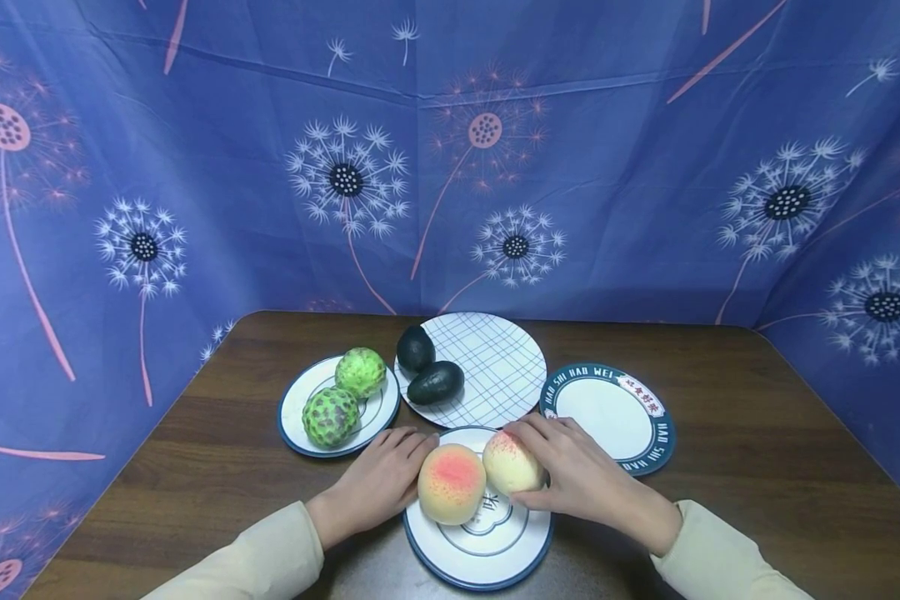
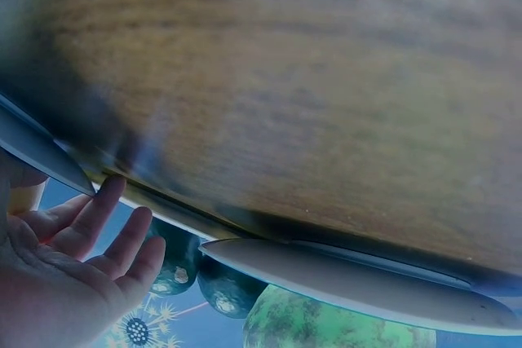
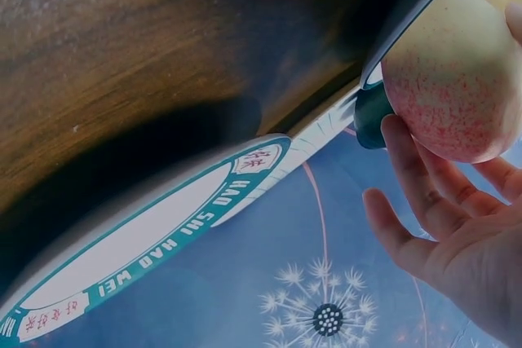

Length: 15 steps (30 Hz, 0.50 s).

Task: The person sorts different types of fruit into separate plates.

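Two peaches sit together at the near plate, which is white with a blue rim. The left hand cups the left side of the orange-red peach, its thumb and index finger against it. Its other fingers spread beyond the plate's edge in the left wrist view, where the peach is mostly hidden. The right hand grips the paler peach from the right, fingers over its far side and thumb at its near side. In the right wrist view this peach's red-speckled side shows above the fingers.
A blue-rimmed plate at left bears two green bumpy fruits. Behind, a grid-patterned plate holds two dark avocados. A green-rimmed lettered plate stands right, close to the right hand. A blue dandelion cloth hangs behind the table.
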Each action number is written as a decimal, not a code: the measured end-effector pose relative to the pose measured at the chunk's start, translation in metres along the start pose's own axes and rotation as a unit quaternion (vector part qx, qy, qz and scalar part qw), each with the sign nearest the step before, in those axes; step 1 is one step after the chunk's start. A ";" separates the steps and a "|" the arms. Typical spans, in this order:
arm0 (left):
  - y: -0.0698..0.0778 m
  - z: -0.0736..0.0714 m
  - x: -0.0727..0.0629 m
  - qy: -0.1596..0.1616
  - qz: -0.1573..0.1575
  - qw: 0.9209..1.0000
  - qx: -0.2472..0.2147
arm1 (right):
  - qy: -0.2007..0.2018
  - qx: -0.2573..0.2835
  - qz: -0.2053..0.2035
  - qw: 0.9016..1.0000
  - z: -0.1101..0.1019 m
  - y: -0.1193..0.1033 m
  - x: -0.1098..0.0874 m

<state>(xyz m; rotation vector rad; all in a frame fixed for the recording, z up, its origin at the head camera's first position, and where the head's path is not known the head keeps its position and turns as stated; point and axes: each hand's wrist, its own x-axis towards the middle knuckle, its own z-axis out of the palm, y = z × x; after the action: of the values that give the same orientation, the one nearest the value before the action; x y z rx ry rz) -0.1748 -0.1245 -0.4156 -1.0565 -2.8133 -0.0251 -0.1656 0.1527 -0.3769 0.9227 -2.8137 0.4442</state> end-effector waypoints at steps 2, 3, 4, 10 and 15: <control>0.000 0.000 0.000 -0.002 0.000 1.000 0.000 | -0.006 0.007 0.001 1.000 -0.001 0.000 0.000; 0.000 0.000 0.000 -0.003 0.000 1.000 0.000 | -0.011 0.012 0.001 1.000 -0.002 0.000 -0.001; -0.001 0.000 0.000 -0.003 -0.001 1.000 0.000 | -0.016 0.017 0.000 1.000 -0.002 0.000 -0.001; -0.001 0.000 0.000 -0.006 -0.001 1.000 -0.010 | -0.068 0.049 -0.004 0.996 -0.009 0.005 -0.006; -0.002 -0.002 -0.001 -0.017 -0.003 1.000 -0.025 | -0.100 0.075 -0.014 0.992 -0.014 0.010 -0.009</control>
<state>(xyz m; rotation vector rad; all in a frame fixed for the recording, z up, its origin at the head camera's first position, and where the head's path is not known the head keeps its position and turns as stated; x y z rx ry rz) -0.1755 -0.1269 -0.4137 -1.0682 -2.8614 -0.0781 -0.1640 0.1702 -0.3679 1.0929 -2.9748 0.5973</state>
